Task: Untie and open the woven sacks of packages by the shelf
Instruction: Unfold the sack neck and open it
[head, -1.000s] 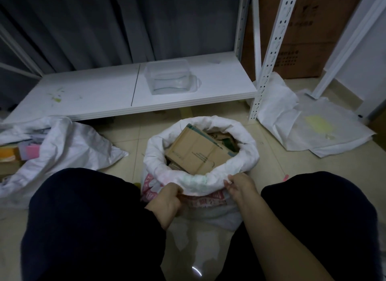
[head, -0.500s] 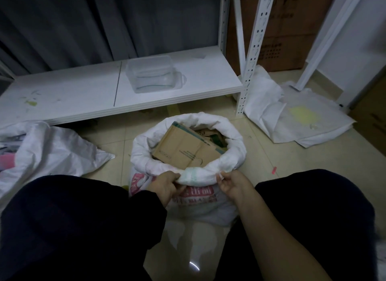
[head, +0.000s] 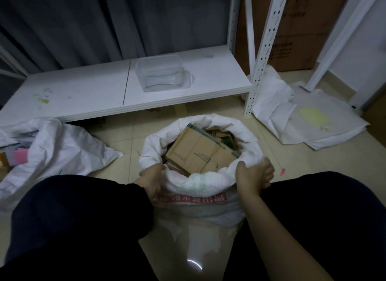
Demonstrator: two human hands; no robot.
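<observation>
Dim room, beige tile floor (head: 325, 163), grey curtain (head: 104, 23) across the top of the frame. A low white shelf board (head: 87, 96) runs thru the upper left w/ a clear plastic tub (head: 161, 74) on it; a perforated white shelf post (head: 264, 50) stands upper right, brown cartons (head: 296, 25) behind it.

Your woven sack (head: 200, 170) sits center frame, on the floor betw. your dark-trousered knees, just in front of the shelf. Its mouth is open, rim rolled down, red print band on the near side. Inside, a flattened cardboard box (head: 198, 153) lies tilted on top of more cardboard.

Your left hand (head: 152, 180) grips the rolled rim at the sack's left side, fingers curled into the fabric. Your right hand (head: 253, 176) clamps the rim at the right side, thumb on the inside, fingers wrapped outside.

A second white sack (head: 62, 147) lies slumped at mid left, open, w/ pink and other items showing. Flat empty sacks (head: 309, 121) lie at mid right by the post.
</observation>
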